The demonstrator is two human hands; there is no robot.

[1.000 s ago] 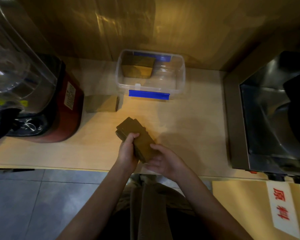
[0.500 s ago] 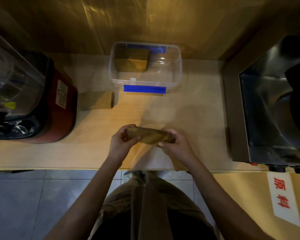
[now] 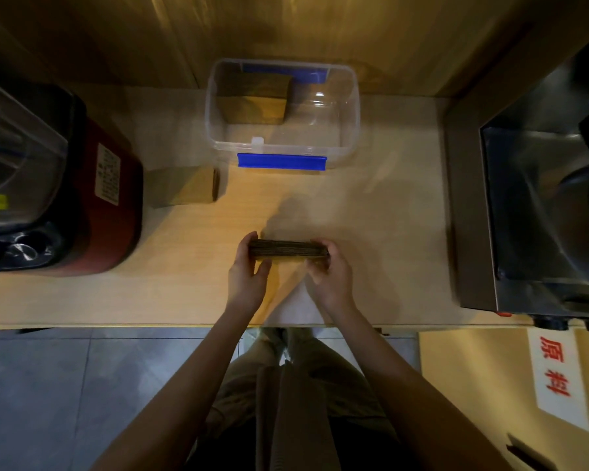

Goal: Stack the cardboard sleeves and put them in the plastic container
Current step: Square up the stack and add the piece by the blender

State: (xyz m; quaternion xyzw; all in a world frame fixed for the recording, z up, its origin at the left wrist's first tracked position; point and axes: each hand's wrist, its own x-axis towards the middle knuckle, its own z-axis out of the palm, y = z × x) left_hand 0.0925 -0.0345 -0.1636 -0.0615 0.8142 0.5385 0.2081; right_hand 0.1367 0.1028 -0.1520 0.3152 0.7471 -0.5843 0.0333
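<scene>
A stack of brown cardboard sleeves [image 3: 288, 250] stands on its long edge on the wooden counter, squeezed between both hands. My left hand [image 3: 249, 277] grips its left end and my right hand [image 3: 327, 277] its right end. Beyond it sits the clear plastic container [image 3: 349, 107] with blue clips, open on top. Inside, at its left back corner, stands another stack of sleeves [image 3: 254, 96]. A third pile of sleeves [image 3: 184, 186] lies on the counter, left of the container.
A red blender base [image 3: 96, 198] with a clear jar fills the left side of the counter. A steel machine [image 3: 541, 198] stands at the right. The wooden wall closes the back. The counter's front edge [image 3: 150, 324] runs just under my wrists.
The stack was turned from a slanted, loose hold to a level one, on edge between both hands, and shifted slightly forward. The view also moved closer to the counter.
</scene>
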